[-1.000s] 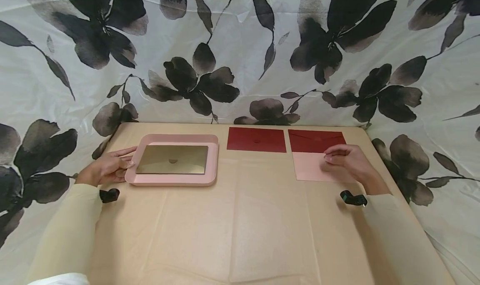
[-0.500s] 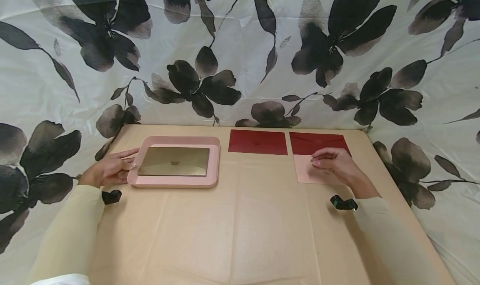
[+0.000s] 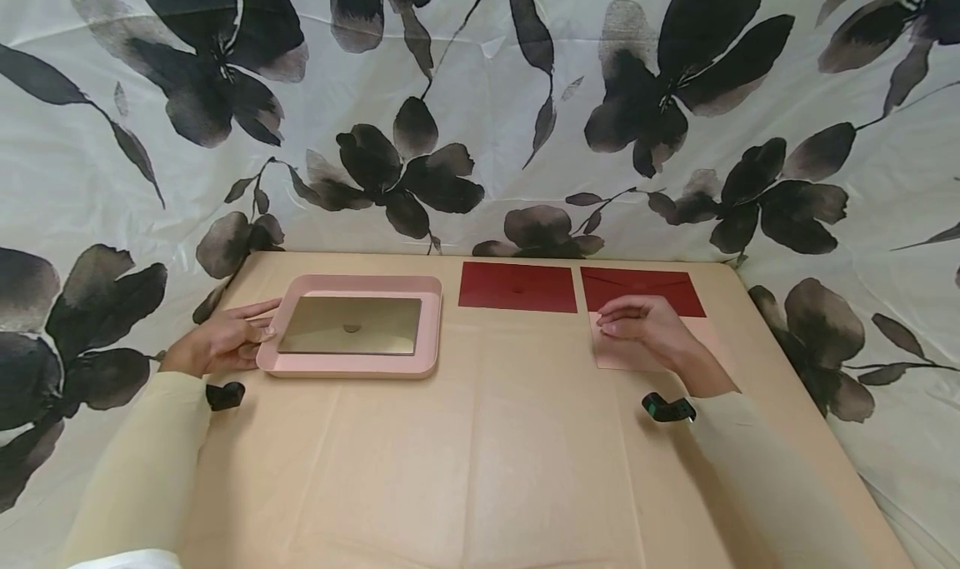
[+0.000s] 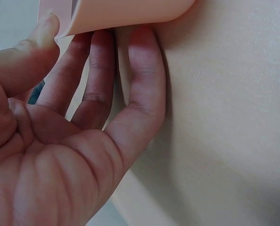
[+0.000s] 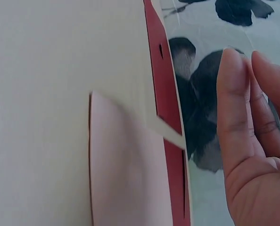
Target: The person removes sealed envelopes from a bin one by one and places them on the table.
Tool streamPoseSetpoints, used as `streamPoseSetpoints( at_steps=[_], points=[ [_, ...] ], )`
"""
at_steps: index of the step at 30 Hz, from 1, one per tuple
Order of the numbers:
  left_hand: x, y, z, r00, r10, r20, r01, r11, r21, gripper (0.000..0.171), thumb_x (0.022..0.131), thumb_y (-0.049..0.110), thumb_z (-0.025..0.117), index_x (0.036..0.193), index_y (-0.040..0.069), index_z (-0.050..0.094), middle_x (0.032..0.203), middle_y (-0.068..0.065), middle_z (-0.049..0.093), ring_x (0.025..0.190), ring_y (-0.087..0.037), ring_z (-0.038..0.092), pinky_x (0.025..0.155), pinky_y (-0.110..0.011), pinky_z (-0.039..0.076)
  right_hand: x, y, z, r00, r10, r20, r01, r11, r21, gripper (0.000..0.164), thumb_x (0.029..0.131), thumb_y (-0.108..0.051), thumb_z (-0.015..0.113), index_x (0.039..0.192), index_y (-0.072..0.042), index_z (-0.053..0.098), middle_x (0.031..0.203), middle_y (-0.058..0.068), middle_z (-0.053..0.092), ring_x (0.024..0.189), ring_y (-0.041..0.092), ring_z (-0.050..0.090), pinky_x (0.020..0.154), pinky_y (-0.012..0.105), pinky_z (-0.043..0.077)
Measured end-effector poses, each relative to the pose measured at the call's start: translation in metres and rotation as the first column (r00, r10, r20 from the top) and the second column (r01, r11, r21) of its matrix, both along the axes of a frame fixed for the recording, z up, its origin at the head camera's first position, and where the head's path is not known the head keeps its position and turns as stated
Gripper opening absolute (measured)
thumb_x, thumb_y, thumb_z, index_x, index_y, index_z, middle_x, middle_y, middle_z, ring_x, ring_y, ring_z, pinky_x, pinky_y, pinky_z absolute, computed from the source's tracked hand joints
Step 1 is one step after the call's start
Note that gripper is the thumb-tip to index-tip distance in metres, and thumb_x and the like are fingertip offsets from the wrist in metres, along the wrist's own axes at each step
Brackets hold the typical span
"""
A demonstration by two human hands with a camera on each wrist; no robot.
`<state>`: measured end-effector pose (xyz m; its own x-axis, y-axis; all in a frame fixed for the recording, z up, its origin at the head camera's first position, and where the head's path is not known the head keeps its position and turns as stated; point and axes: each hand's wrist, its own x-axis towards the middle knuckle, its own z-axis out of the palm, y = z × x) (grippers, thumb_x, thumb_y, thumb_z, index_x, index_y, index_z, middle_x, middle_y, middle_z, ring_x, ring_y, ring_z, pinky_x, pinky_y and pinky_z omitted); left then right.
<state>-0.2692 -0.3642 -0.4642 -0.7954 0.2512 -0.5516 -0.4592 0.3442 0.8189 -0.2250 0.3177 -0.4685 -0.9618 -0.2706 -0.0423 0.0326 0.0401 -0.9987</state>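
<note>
One tray (image 3: 360, 285) is pinched at its left rim by the left hand (image 3: 217, 344), apparently for steadiness; a gold envelope (image 3: 349, 326) is contained inside. Right of the tray, the right hand (image 3: 651, 331), fingertips close together, empty, is held above pink paper (image 3: 621, 355).

No text, label, brand or number can be read. The gold flat piece (image 3: 349, 325) on the left bears a small half-round mark (image 3: 352, 328), and the far middle red envelope (image 3: 517, 286) a fainter one (image 3: 517, 291); neither is legible as a sign.
</note>
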Motion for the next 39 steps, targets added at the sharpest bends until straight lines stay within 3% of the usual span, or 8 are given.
streamPoseSetpoints(
  at_steps=[4,7,14,20,23,27,33,39],
  points=[
    [0.001,-0.003,-0.001,1.0,0.016,0.011,-0.017,0.999,0.029,0.082,0.106,0.009,0.056,0.168,0.023,0.005,0.144,0.009,0.053,0.076,-0.01,0.049,0.077,-0.031,0.051,-0.003,-0.012,0.003,1.0,0.027,-0.001,-0.027,1.0,0.002,0.025,0.092,0.007,0.071,0.117,0.012,0.069,0.096,0.001,0.08,0.088,0.018,0.078,0.083,0.032,0.063],
    [0.003,-0.003,-0.001,1.0,0.019,0.013,-0.019,1.0,0.025,0.082,0.106,0.009,0.056,0.168,0.023,0.005,0.14,0.011,0.055,0.071,-0.009,0.046,0.076,-0.031,0.052,-0.005,-0.02,0.005,0.999,0.048,0.004,-0.048,0.999,0.003,0.033,0.092,0.007,0.071,0.122,0.02,0.061,0.097,0.001,0.08,0.089,0.019,0.079,0.084,0.034,0.063],
    [0.002,-0.002,-0.002,1.0,-0.006,0.0,0.006,1.0,0.004,0.081,0.107,0.01,0.053,0.168,0.023,0.002,0.172,-0.021,0.012,0.083,-0.01,0.056,0.083,-0.034,0.054,-0.008,-0.037,0.006,0.998,0.067,0.006,-0.067,0.998,0.02,0.033,0.093,0.008,0.069,0.123,0.019,0.061,0.098,0.001,0.08,0.089,0.017,0.078,0.085,0.034,0.063],
    [0.003,-0.005,-0.004,1.0,0.016,0.009,-0.016,0.999,0.029,0.082,0.105,0.007,0.055,0.168,0.022,0.005,0.138,0.01,0.058,0.069,-0.009,0.044,0.08,-0.033,0.053,-0.011,-0.055,0.007,0.995,0.098,0.001,-0.098,0.995,0.012,0.035,0.092,0.009,0.069,0.124,0.019,0.06,0.098,0.0,0.08,0.089,0.013,0.077,0.085,0.032,0.063],
    [0.004,-0.006,-0.005,1.0,0.027,0.014,-0.027,0.999,0.038,0.083,0.105,0.007,0.057,0.168,0.022,0.006,0.117,0.023,0.063,0.067,-0.01,0.042,0.081,-0.034,0.052,-0.012,-0.064,0.008,0.994,0.11,0.004,-0.11,0.994,0.004,0.037,0.092,0.01,0.07,0.125,0.022,0.058,0.098,-0.001,0.08,0.089,0.013,0.077,0.085,0.034,0.063],
    [0.004,-0.005,-0.005,0.999,0.033,0.014,-0.033,0.999,0.038,0.082,0.105,0.009,0.058,0.168,0.023,0.008,0.121,0.021,0.063,0.074,-0.01,0.049,0.08,-0.034,0.052,-0.015,-0.077,0.009,0.993,0.117,0.012,-0.117,0.993,0.006,0.039,0.092,0.009,0.069,0.126,0.023,0.056,0.096,-0.002,0.079,0.088,0.014,0.077,0.085,0.035,0.063],
    [0.001,-0.006,-0.004,1.0,0.022,0.021,-0.023,0.999,0.027,0.082,0.106,0.009,0.057,0.168,0.023,0.006,0.147,0.007,0.053,0.086,-0.012,0.055,0.083,-0.034,0.052,-0.018,-0.096,0.011,0.992,0.125,0.029,-0.125,0.992,0.01,0.039,0.092,0.008,0.07,0.127,0.02,0.058,0.096,-0.002,0.079,0.089,0.016,0.078,0.085,0.035,0.063],
    [-0.005,-0.006,-0.002,1.0,-0.013,0.003,0.013,1.0,0.002,0.083,0.106,0.011,0.057,0.168,0.022,0.004,0.172,-0.022,0.012,0.099,-0.011,0.061,0.09,-0.036,0.057,-0.02,-0.113,0.012,0.991,0.129,0.032,-0.129,0.992,-0.017,0.038,0.092,0.009,0.069,0.128,0.017,0.059,0.099,0.002,0.079,0.091,0.018,0.077,0.087,0.04,0.062]
  ],
)
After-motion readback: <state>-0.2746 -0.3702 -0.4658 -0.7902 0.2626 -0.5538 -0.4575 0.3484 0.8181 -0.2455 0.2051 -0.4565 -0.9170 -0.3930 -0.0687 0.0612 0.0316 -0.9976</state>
